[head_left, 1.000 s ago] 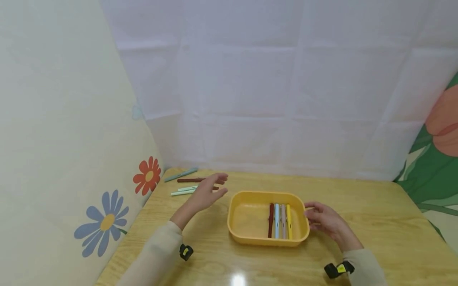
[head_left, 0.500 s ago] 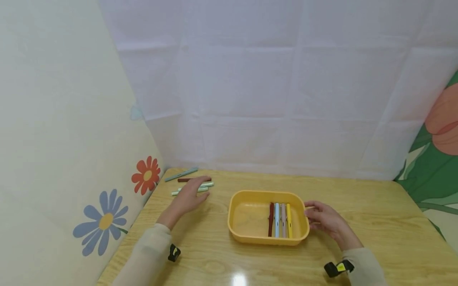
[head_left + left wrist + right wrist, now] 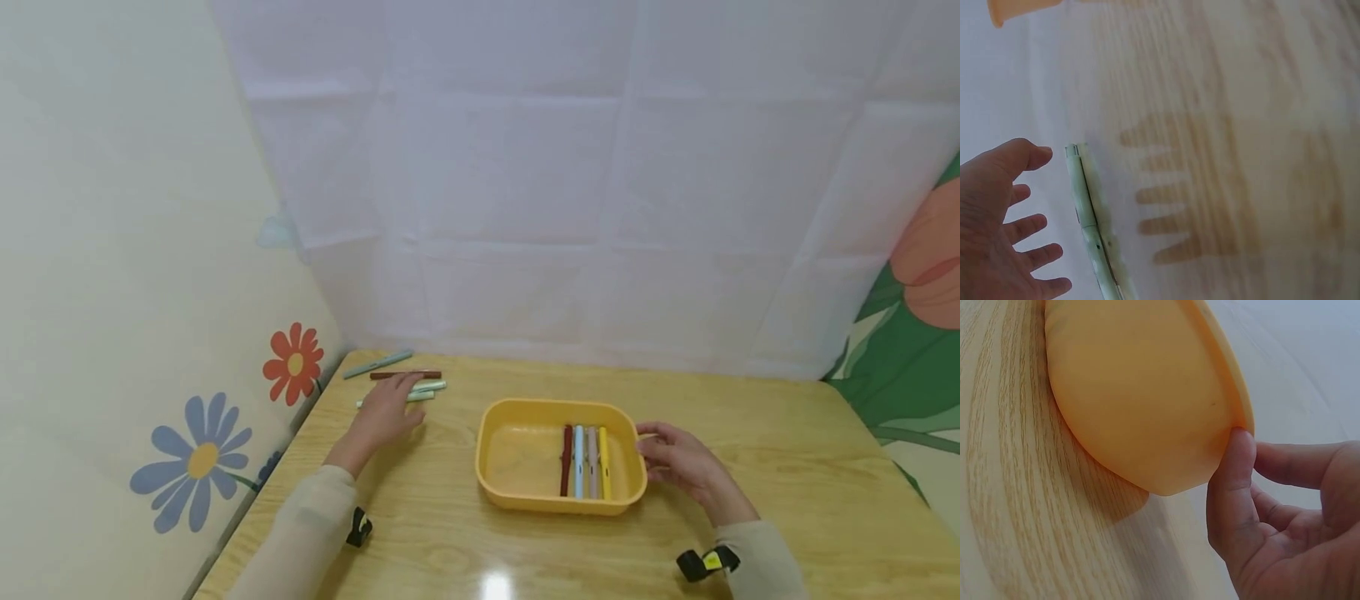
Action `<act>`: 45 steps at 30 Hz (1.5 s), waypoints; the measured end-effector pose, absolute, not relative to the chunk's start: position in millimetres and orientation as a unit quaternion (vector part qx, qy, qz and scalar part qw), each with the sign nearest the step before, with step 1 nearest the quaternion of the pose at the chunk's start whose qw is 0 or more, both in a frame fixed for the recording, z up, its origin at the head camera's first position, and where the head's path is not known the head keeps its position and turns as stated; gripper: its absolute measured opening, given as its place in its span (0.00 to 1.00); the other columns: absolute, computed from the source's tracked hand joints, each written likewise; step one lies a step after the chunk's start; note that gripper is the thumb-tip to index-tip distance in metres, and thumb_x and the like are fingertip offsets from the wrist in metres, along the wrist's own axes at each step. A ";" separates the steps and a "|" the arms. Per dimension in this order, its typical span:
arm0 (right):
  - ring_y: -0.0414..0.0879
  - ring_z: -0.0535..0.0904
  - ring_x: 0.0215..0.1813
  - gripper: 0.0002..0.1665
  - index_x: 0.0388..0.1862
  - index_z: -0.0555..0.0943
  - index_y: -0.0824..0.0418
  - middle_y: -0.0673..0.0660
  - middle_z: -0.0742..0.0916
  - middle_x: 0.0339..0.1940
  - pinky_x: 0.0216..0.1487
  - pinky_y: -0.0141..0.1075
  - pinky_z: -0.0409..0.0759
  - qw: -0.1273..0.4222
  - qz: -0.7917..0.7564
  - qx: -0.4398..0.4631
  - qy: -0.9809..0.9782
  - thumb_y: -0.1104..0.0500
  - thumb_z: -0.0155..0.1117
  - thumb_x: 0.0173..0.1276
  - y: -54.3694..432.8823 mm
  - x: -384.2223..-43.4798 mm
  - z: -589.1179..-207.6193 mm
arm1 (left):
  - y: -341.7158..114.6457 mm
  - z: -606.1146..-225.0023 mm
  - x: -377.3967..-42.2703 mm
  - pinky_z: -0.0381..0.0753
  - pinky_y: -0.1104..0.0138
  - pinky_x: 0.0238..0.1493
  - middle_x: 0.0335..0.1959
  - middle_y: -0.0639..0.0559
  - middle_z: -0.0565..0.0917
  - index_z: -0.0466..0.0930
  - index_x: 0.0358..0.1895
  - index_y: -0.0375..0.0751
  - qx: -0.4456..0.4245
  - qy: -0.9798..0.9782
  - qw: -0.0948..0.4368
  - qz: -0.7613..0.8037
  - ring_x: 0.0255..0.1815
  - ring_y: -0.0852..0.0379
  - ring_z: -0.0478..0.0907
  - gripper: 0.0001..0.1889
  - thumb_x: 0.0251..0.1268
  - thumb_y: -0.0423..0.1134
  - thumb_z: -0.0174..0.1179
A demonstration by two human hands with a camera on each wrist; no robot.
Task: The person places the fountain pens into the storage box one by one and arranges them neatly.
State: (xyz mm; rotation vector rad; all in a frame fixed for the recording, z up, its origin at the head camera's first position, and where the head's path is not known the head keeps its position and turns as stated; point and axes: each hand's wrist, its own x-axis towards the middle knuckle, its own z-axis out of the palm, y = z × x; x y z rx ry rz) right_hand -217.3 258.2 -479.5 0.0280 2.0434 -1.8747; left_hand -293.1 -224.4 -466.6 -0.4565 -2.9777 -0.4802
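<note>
My left hand [image 3: 382,412] is over the loose pens at the table's left, its fingers spread and holding nothing. Nearest to it are pale green pens [image 3: 423,396], partly covered by the hand. A pale green pen [image 3: 1088,212] lies beside the fingertips in the left wrist view, with a gap between. Just behind lie a dark red pen [image 3: 416,375] and a grey-blue pen [image 3: 378,363]. My right hand [image 3: 686,462] holds the right rim of a yellow box [image 3: 525,502]; in the right wrist view thumb and finger [image 3: 1233,481] meet at its edge.
Inside the box, several pens stand side by side at the right: dark red [image 3: 566,462], light blue [image 3: 579,462], pale mauve [image 3: 592,462] and yellow [image 3: 605,462]. A white cloth [image 3: 525,208] hangs behind the wooden table [image 3: 450,533]; flowered cloths flank it.
My left hand has moved left, away from the box's side and over the loose pens, then slightly further left. My right hand stays at the box's rim.
</note>
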 end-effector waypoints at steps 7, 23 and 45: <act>0.44 0.82 0.39 0.31 0.72 0.62 0.74 0.56 0.84 0.43 0.37 0.34 0.85 0.179 -0.661 0.019 0.728 0.61 0.58 0.77 256.6 -216.9 -478.6 | -228.8 -473.4 -293.8 0.65 0.36 0.69 0.69 0.28 0.70 0.67 0.72 0.31 -0.122 -0.982 0.020 -0.140 0.69 0.28 0.66 0.32 0.68 0.40 0.61; 0.44 0.82 0.38 0.30 0.72 0.63 0.74 0.55 0.83 0.41 0.37 0.35 0.86 0.175 -0.661 0.022 0.729 0.62 0.57 0.77 253.6 -216.4 -478.3 | -240.0 -479.3 -295.9 0.69 0.34 0.63 0.67 0.28 0.68 0.70 0.70 0.31 -0.098 -0.984 -0.005 -0.149 0.67 0.29 0.63 0.33 0.60 0.38 0.59; 0.44 0.82 0.39 0.30 0.71 0.64 0.74 0.55 0.84 0.44 0.37 0.34 0.85 0.178 -0.659 0.021 0.731 0.62 0.58 0.76 254.1 -219.5 -481.1 | -244.4 -476.7 -303.5 0.80 0.45 0.54 0.43 0.39 0.83 0.84 0.52 0.32 -0.128 -0.981 -0.015 -0.143 0.48 0.39 0.80 0.15 0.63 0.22 0.58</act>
